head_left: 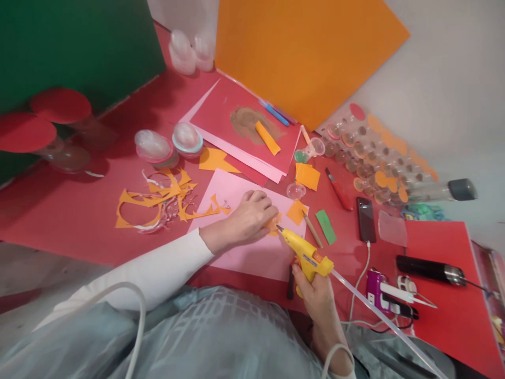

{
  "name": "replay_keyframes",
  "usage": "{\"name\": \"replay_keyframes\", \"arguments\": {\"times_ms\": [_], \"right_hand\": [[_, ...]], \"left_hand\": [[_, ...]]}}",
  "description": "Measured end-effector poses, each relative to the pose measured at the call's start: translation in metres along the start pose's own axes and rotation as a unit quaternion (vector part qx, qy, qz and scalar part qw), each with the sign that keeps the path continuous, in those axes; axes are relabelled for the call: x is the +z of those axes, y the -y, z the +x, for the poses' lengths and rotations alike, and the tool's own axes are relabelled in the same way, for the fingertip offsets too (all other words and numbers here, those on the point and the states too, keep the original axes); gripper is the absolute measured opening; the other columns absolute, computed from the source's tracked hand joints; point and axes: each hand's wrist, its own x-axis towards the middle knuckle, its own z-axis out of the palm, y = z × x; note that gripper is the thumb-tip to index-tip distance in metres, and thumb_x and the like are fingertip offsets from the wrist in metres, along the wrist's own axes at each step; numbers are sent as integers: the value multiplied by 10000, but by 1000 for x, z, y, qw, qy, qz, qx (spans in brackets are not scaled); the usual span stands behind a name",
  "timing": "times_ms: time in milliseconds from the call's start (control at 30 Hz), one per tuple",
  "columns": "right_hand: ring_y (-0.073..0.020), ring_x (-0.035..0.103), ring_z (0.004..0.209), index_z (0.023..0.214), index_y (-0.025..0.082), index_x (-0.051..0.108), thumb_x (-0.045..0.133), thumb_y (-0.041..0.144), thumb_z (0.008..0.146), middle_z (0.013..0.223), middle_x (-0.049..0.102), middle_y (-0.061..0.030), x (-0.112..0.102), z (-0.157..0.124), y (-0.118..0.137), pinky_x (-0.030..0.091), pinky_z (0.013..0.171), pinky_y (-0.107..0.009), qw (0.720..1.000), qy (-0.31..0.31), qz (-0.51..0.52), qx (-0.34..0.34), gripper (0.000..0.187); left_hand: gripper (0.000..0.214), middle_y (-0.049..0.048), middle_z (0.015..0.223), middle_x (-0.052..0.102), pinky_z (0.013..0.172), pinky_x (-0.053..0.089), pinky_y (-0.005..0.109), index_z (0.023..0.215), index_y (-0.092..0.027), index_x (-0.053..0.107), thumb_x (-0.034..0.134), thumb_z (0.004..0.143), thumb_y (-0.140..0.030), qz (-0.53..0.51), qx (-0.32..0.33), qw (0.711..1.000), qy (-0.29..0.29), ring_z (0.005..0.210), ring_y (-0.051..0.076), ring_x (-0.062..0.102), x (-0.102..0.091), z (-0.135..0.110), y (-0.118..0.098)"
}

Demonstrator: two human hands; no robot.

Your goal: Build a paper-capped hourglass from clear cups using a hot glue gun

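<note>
My right hand (313, 292) is wrapped round the handle of a yellow hot glue gun (302, 246). A long clear glue stick (379, 313) runs out of its back. The nozzle points left, close to the fingertips of my left hand (252, 217). Those fingers are closed on a small clear plastic piece (275, 221) over a bit of orange paper; its exact shape is partly hidden. Under them lies a pink sheet (236, 258). Right of my left hand are an orange paper square (297, 212), a brown pencil-like stick (313, 230) and a green paper strip (325, 227).
Orange paper scraps (158, 202) lie to the left, near clear plastic domes (187, 138). A red cutter (340, 189), a phone (366, 219) with its cable and a purple power strip (374, 290) are to the right. Behind stand many plastic cups (366, 158) and an orange board (300, 52).
</note>
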Motion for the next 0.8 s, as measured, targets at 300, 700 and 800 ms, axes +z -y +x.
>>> {"name": "replay_keyframes", "arguments": {"times_ms": [300, 700, 800], "right_hand": [[-269, 696, 762, 956, 171, 727, 644, 609, 815, 793, 733, -105, 0, 0, -1, 588, 721, -415, 1000, -23, -15, 0, 467], [-259, 692, 651, 868, 181, 722, 669, 550, 789, 639, 691, -64, -7, 5, 21, 585, 609, -372, 999, -7, 32, 26, 381], [-257, 693, 651, 890, 178, 738, 652, 557, 812, 654, 699, -69, -5, 4, 17, 592, 623, -372, 999, 1, 29, 17, 397]], "left_hand": [[293, 128, 1081, 671, 937, 364, 465, 1051, -163, 645, 716, 824, -335, 15, -1, 1000, 10, 1071, 321, 495, -1, 2, -2], [448, 124, 1046, 654, 938, 373, 459, 1134, -154, 625, 775, 778, -381, 0, 5, 1000, 13, 1063, 318, 493, -5, 2, -1], [325, 106, 1028, 647, 933, 376, 447, 1108, -181, 645, 699, 804, -281, -14, 8, 1000, 11, 1047, 300, 490, -4, 1, -1]]}}
